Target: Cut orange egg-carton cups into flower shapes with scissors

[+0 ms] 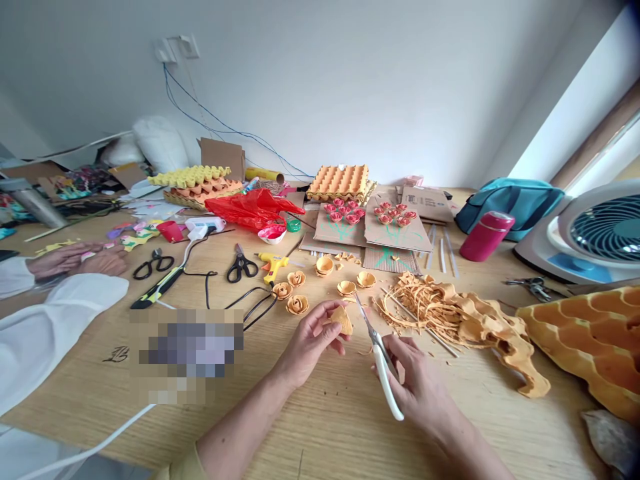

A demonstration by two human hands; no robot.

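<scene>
My left hand [315, 340] pinches a piece of orange egg carton [342, 321] between thumb and fingers. In my right hand [413, 377] is a pair of scissors [379, 353] with white handles, its blades pointing up and away beside the carton piece. The blades and the piece look apart. Just beyond them stand small carton cups [346, 288], one of them a stacked cup [324, 267] farther back. Several rolled carton flowers [297, 304] lie to the left of my left hand.
Shredded carton scraps [435, 307] and a large egg tray [590, 340] lie at right. A yellow glue gun [273, 267] and black scissors [242, 264] are at left centre. Red flowers on cardboard [340, 230] stand behind. A co-worker's hands [83, 259] work at far left.
</scene>
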